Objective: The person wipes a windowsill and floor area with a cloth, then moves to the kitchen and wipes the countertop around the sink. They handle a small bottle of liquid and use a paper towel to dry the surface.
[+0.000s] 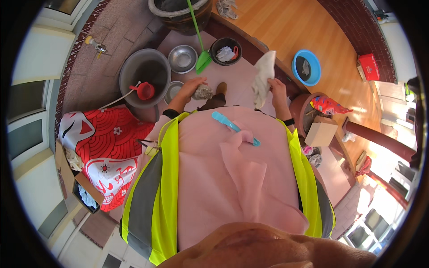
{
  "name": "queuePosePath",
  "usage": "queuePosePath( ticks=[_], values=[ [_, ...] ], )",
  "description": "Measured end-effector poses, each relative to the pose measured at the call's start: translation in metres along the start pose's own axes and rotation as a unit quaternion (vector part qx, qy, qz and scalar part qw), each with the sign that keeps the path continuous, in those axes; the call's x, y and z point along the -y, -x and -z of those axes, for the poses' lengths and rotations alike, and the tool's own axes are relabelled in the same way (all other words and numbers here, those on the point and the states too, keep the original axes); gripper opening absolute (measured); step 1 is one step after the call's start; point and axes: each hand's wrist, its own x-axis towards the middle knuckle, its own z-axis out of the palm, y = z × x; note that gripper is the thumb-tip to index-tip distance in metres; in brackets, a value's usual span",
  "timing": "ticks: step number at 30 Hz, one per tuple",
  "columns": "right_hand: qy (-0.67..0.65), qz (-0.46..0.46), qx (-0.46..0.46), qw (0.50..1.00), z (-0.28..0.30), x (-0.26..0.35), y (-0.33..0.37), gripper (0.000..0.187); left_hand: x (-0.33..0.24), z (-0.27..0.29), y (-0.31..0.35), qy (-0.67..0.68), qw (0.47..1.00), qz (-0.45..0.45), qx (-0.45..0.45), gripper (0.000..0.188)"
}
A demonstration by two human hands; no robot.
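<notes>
My left hand [191, 88] is closed at the edge of a mottled grey lump [203, 92], which could be a wadded rag or something rough; its kind cannot be told. On the other side, my right hand [278, 87] pinches a whitish cloth [263, 80] that hangs limp, its upper corner sticking up. Both arms reach forward, apart from each other, over the pinkish floor. Below the left hand stands a small metal basin [173, 92], partly covered by my arm. A light blue clip-like strip [234, 128] lies against my pink top.
At left a grey tub [127, 73] holds a red dipper [145, 90]. Ahead are a metal basin [182, 59], a green broom [203, 61], a dark bin [218, 44] and a big pot [203, 18]. A blue basin [316, 60] sits on the raised wooden floor, near a cardboard box [322, 134].
</notes>
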Motion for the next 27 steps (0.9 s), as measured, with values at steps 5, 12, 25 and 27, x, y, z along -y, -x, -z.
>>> queuePosePath(
  ticks=[5,12,25,27],
  values=[
    [-0.083,-0.020,-0.079,0.993,0.062,0.045,-0.054,0.023,-0.003,0.057,-0.082,0.118,0.981,0.063,-0.143,0.029],
    [-0.172,-0.046,-0.169,0.969,0.083,0.092,-0.092,0.026,-0.035,0.134,-0.135,-0.169,0.869,0.056,-0.461,0.055],
    [0.112,0.007,-0.126,0.986,0.187,0.218,-0.408,0.027,-0.118,0.032,-0.291,0.027,0.958,-0.068,-0.277,0.054],
    [0.194,0.064,-0.163,0.965,0.210,0.262,-0.491,0.029,-0.161,-0.002,-0.303,-0.082,0.951,-0.034,-0.296,0.047]
  ],
)
